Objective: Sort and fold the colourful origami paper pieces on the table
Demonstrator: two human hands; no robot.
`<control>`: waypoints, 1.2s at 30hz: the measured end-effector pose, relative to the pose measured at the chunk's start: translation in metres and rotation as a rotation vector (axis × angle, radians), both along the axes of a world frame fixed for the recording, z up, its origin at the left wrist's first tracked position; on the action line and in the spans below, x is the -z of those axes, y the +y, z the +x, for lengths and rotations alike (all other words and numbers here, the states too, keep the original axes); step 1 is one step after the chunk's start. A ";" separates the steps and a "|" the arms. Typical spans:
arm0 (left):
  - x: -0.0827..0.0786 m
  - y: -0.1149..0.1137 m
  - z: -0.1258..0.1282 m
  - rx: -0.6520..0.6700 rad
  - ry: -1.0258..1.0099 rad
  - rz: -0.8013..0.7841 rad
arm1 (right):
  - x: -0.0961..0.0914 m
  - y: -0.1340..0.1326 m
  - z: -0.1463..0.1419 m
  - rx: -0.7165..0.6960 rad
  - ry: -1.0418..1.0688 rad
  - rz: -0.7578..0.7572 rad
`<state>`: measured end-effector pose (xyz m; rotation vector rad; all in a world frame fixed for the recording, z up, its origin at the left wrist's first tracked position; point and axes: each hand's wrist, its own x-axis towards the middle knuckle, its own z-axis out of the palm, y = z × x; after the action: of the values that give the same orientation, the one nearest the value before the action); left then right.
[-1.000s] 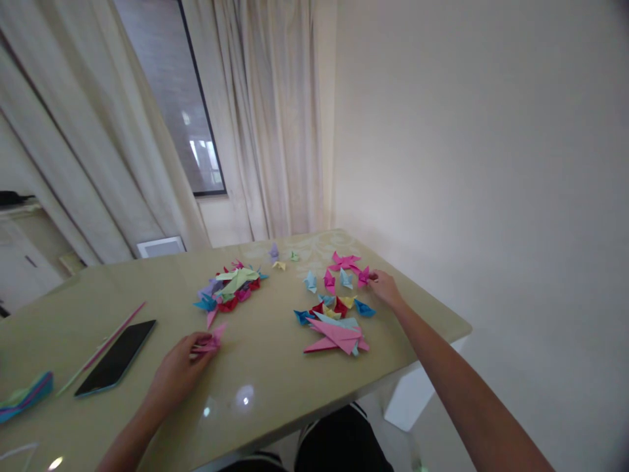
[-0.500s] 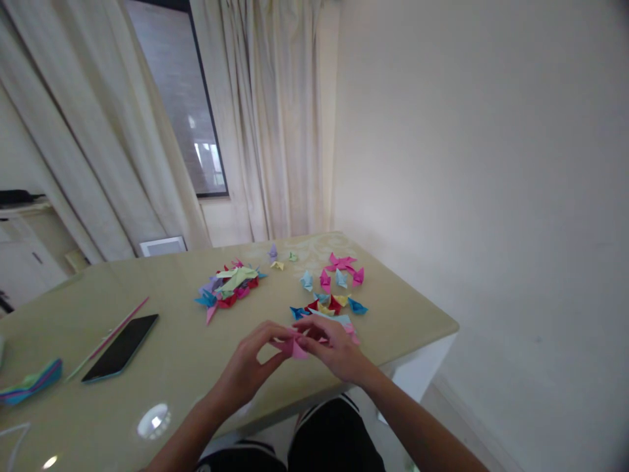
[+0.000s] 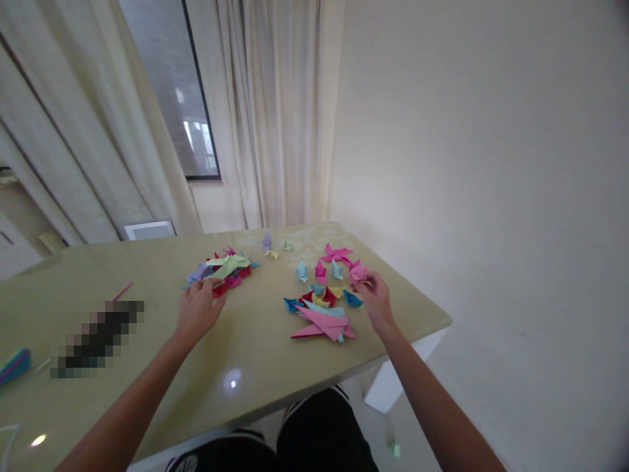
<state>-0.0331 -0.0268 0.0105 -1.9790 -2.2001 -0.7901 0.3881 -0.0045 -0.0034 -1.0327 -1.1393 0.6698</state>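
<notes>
My left hand (image 3: 199, 308) reaches to the near edge of a pile of coloured folded paper pieces (image 3: 223, 270) on the beige table (image 3: 255, 354). Its fingers are curled at a red piece, and what they pinch is hidden. My right hand (image 3: 374, 298) is closed on a pink folded paper piece (image 3: 358, 270), held just above the table's right side. Beside it lies a second group of small folded pieces (image 3: 322, 295). In front of that group lies a larger pink and light-blue folded shape (image 3: 324, 322).
A pixelated dark flat object (image 3: 98, 334) lies at the left, with a pink strip (image 3: 122, 290) behind it and a blue and pink folded thing (image 3: 14, 364) at the far left. A white frame (image 3: 147, 229) leans against the curtains. The table's right edge (image 3: 432, 314) is near my right hand.
Both hands met at the table's middle over a pink piece half a second ago. They have since parted: the left went to the left pile, the right carried a pink piece to the right group.
</notes>
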 end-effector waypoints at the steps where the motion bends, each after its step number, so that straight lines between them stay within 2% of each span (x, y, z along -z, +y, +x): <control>1: 0.003 0.007 -0.010 -0.103 0.063 -0.059 | 0.003 0.014 0.015 0.088 0.010 -0.012; 3: 0.011 0.015 -0.023 -0.225 0.132 -0.184 | 0.009 0.040 0.040 0.266 0.018 -0.037; 5: 0.018 0.021 -0.028 -0.252 0.153 -0.270 | 0.014 0.064 0.058 0.408 0.002 -0.061; 8: 0.026 0.033 -0.026 -0.217 0.160 -0.301 | 0.020 0.097 0.070 0.546 -0.050 -0.073; 13: 0.039 0.042 -0.012 -0.085 0.152 -0.219 | 0.031 0.134 0.078 0.701 -0.082 -0.058; 18: 0.051 0.030 -0.004 -0.006 0.094 0.049 | 0.039 0.132 0.090 0.683 -0.092 -0.074; 20: 0.053 0.027 -0.001 0.022 0.079 0.094 | 0.039 0.127 0.093 0.665 -0.130 -0.085; 26: 0.058 0.027 0.010 0.120 0.096 -0.037 | 0.032 0.121 0.094 0.692 -0.213 -0.156; 29: 0.061 0.025 0.008 0.185 0.070 -0.038 | 0.029 0.117 0.093 0.699 -0.257 -0.154; 33: 0.066 0.024 0.004 0.342 -0.072 0.012 | 0.029 0.112 0.091 0.672 -0.330 -0.150; 36: 0.064 0.022 0.009 0.449 -0.195 -0.019 | 0.033 0.111 0.093 0.633 -0.384 -0.180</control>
<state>-0.0237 -0.0047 -0.0531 -2.5471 -1.8704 -1.0524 0.4809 0.1069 -0.0361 -1.6271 -0.9984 0.0653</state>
